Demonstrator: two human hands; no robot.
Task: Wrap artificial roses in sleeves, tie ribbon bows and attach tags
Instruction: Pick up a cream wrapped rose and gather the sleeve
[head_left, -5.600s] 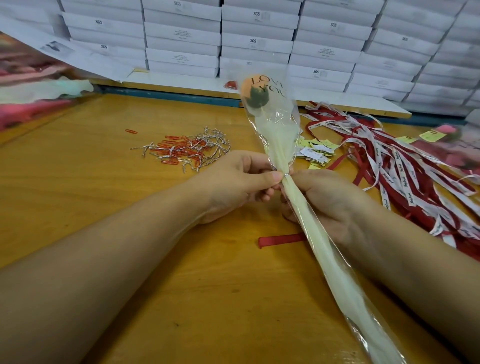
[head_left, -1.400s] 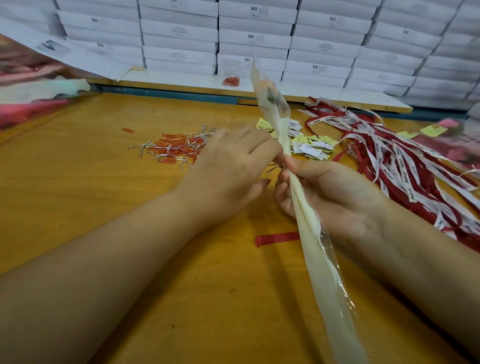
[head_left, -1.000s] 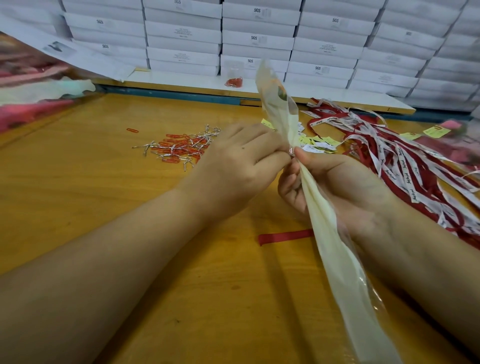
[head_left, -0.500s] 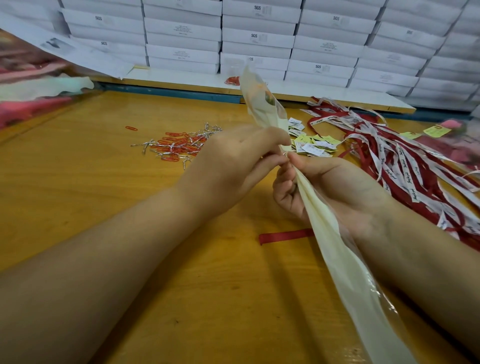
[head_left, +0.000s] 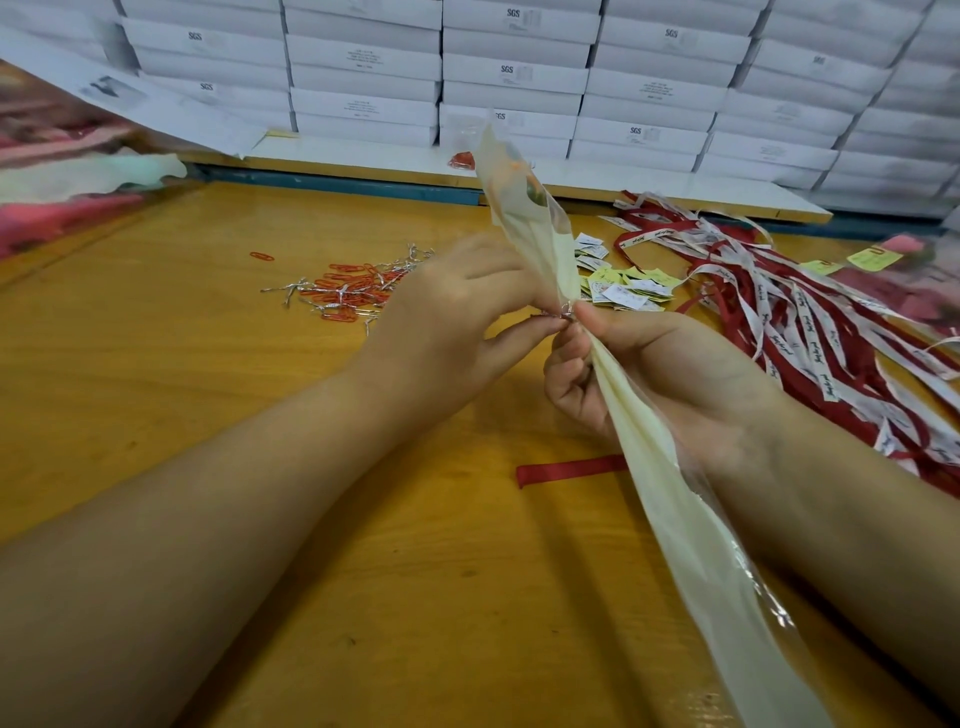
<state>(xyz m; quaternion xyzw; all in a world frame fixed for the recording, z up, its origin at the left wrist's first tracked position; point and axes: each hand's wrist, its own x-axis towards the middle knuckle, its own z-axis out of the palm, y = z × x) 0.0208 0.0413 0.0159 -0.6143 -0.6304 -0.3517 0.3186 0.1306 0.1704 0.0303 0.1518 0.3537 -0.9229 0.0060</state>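
Note:
A rose in a cream and clear plastic sleeve (head_left: 670, 483) slants from the lower right up to the table's middle, seen edge-on, with the orange flower head (head_left: 519, 174) at the top. My right hand (head_left: 654, 374) grips the gathered sleeve at its neck. My left hand (head_left: 457, 317) pinches a silver twist tie (head_left: 563, 312) wound around that neck, thumb and fingers touching the right thumb. A short red ribbon piece (head_left: 569, 469) lies flat on the wooden table (head_left: 218, 405) under the sleeve.
Red paper clips and silver twist ties (head_left: 348, 288) lie scattered left of my hands. Small yellow and white tags (head_left: 623, 286) sit behind them. A heap of red and white ribbons (head_left: 810, 322) fills the right. Stacked white boxes (head_left: 519, 78) line the back.
The sleeve has turned from face-on to edge-on. My left hand has moved onto the neck and now pinches a silver twist tie there, while the right hand keeps its grip.

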